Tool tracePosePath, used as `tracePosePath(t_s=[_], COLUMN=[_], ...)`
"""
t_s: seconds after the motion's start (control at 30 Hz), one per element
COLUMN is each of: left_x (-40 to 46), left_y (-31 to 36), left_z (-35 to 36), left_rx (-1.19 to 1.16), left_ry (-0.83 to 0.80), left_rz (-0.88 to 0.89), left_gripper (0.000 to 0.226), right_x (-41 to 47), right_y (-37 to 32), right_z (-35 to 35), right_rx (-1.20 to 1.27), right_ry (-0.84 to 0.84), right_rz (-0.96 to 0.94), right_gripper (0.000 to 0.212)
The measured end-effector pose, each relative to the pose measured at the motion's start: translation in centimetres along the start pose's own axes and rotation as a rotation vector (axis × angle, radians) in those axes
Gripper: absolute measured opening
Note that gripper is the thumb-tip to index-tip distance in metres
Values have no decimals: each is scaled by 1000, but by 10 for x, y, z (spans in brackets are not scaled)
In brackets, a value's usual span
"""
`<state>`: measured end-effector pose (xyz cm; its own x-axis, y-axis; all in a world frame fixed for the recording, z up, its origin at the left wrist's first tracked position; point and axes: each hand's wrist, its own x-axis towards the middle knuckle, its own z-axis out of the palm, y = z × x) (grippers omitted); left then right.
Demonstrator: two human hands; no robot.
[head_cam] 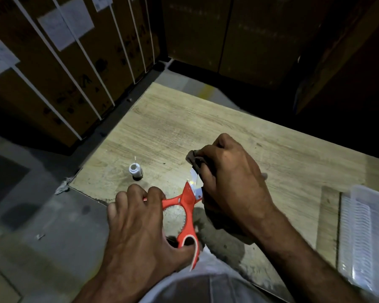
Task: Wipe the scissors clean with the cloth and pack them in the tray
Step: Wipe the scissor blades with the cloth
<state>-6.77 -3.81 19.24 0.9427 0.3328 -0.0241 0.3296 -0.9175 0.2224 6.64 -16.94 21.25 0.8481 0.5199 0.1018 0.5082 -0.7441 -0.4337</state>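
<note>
We're mid-wipe: left hand (140, 224) grips the scissors (187, 206) handles, right hand (230, 178) fingers clamp the cloth (195, 159) on the blade; tray (363, 232) at right next.

No readable text anywhere. White paper labels (0, 60) on the cardboard boxes (53, 84), well beyond the left hand's fingers (120, 197), carry print and what looks like a code block, all blurred to smears. Dark stamped marks lower on those boxes: shapes only, not legible. Small bottle (136, 170) just past the same fingers shows no lettering I can make out. Scissors (187, 206) and tray (359, 232): no visible marking.
</note>
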Motion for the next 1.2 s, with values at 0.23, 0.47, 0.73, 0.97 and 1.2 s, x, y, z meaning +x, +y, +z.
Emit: tracePosePath(t_s=[0.23,0.47,0.73,0.97,1.2], left_x=[2,6,4,1,-5], left_y=[1,-1,-1,-5,-2], left_z=[0,-6,1,4,0], left_rx=[2,16,8,10,3], left_ry=[-51,-204,-113,-48,-74], left_rz=[-35,-120,-71,-56,-51], left_gripper=[79,82,80,78,74], right_x=[20,-41,-54,-33,-9], right_y=[27,3,-17,-20,-13], right_z=[-8,-28,14,16,6], right_rx=[110,234,195,122,57], right_ry=[175,262,46,26,23], right_rz=[145,39,-5,-4,57], right_gripper=[25,22,20,22,25])
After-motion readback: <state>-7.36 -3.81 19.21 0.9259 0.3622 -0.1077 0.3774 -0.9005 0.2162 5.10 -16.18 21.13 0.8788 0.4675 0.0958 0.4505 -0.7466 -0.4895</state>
